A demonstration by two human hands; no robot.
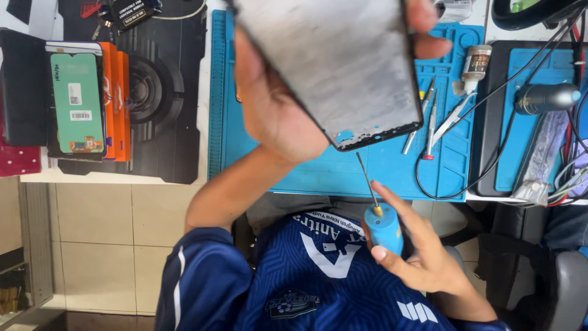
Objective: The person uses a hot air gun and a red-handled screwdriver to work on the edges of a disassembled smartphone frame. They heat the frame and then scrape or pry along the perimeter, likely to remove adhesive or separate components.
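Held up close in the left hand point(275, 110), tilted: a flat rectangular phone screen panel point(343, 67), dull grey, smudged, with a thin black edge, above the blue mat point(392, 165). Far left on the bench: a green rectangular replacement screen point(77, 103) with two small white barcode stickers point(80, 114) and a small orange-brown connector patch at its lower end, lying on a stack of flat orange boxes point(119, 104). Top left, partly cut off: a small black package point(131, 12) with white print. Right of the mat: a small upright bottle point(475, 64) with a brown and white label.
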